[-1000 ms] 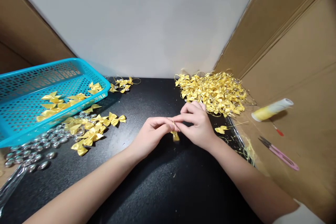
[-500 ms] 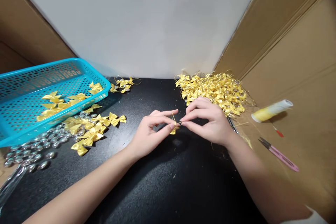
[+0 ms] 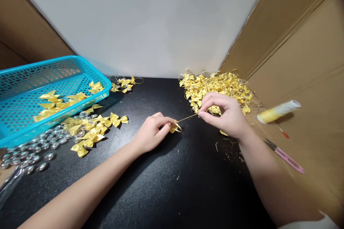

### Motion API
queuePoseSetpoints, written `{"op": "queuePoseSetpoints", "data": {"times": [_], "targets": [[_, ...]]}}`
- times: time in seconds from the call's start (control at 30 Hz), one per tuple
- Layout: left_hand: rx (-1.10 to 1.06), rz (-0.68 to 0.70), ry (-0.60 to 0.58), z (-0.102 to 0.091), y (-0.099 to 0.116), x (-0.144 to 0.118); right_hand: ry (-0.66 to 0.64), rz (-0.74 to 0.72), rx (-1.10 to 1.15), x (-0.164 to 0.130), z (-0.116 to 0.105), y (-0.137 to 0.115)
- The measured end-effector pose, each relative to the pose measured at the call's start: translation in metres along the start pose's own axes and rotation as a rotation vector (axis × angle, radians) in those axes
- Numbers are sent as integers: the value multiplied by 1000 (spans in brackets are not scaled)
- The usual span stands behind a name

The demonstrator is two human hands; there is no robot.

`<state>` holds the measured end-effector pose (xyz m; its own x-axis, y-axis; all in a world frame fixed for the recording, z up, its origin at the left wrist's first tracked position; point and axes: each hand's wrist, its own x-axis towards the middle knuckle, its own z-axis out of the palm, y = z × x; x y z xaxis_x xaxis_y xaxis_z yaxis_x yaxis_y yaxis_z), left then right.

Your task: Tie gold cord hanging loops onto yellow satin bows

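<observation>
Small yellow bow point(image 3: 175, 127) pinched at left hand point(image 3: 152, 134) fingertips, just above counter point(image 3: 172, 186). Gold thread point(image 3: 188, 117) stretched taut from bow up and rightward into pinched right hand point(image 3: 228, 116). Thread axis: lower left to upper right, between hands. Left hand nearer bow; bow pile point(image 3: 219, 89) just behind right hand.

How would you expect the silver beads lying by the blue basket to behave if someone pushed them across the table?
The silver beads look rounded and glossy, so they would probably roll and scatter on the smooth black table. They seem small and loose, likely slippery to pinch singly. The blue basket beside them might stop some.
</observation>
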<state>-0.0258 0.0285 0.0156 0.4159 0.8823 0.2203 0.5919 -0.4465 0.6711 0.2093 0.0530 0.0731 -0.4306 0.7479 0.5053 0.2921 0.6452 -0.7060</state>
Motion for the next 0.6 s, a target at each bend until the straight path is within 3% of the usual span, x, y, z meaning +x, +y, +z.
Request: {"op": "queuePoseSetpoints", "data": {"times": [0.13, 0.3, 0.6], "targets": [[62, -33, -31, -6, 1, 1, 9, 24, -27, 0, -6, 6], [-7, -45, -168, -12, 4, 2, 37, 60, -71, 1, -8, 12], [106, 165, -256, -9, -3, 2, 6, 93, -115, 0, -7, 21]]}}
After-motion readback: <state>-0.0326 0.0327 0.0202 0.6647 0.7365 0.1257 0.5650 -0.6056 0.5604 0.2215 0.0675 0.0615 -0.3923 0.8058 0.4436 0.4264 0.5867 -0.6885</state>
